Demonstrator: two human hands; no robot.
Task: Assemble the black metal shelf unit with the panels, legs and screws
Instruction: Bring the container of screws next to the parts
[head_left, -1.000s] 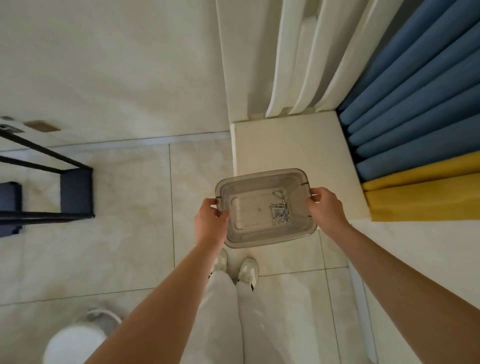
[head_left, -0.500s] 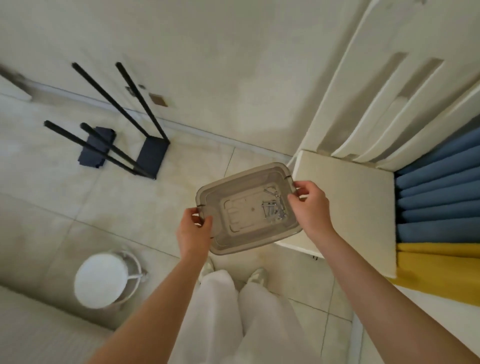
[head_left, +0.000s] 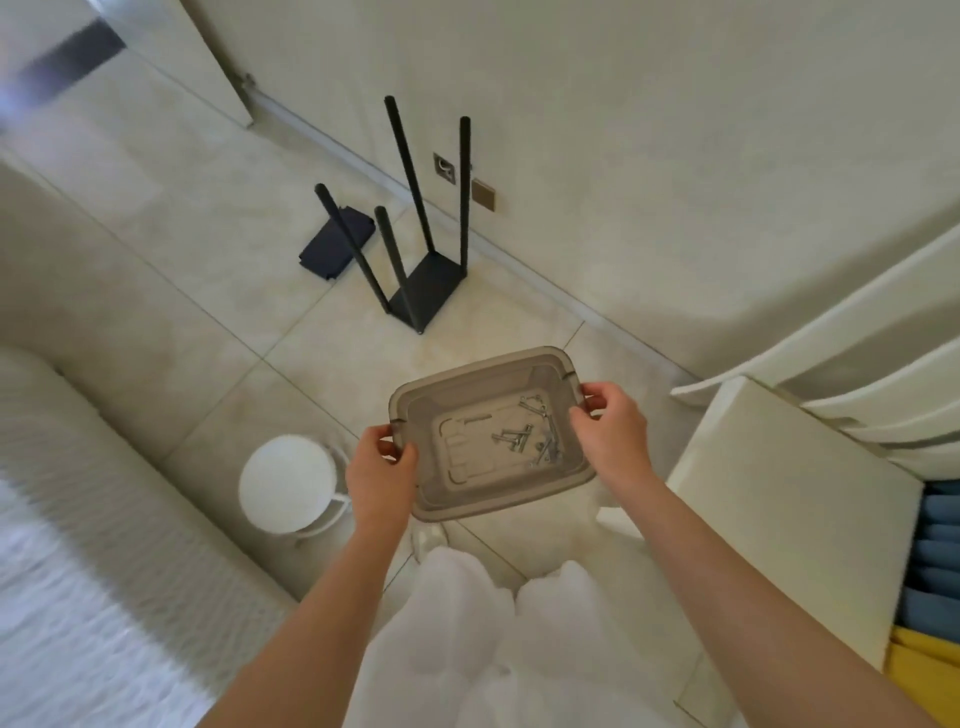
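Note:
I carry a clear grey plastic tray (head_left: 415, 402) in front of me above the floor. My left hand (head_left: 382, 473) grips its left rim and my right hand (head_left: 610, 431) grips its right rim. Several silver screws (head_left: 530, 436) lie loose in the tray's right half. Ahead on the tiled floor stands the black shelf unit (head_left: 415, 228), one black panel with several legs pointing up. A second black panel (head_left: 335, 241) lies flat on the floor just left of it.
A white round stool (head_left: 288, 480) stands on the floor to my lower left. A white cabinet top (head_left: 789, 514) is at the right, with blue and yellow folded fabric (head_left: 924, 582) beyond it. A pale ribbed surface (head_left: 78, 519) fills the left. A wall runs behind the shelf unit.
My view has turned left away from the white cabinet. The shelf unit now sits ahead near centre, and the screws have slid a little in the tray. Both hands keep their grip.

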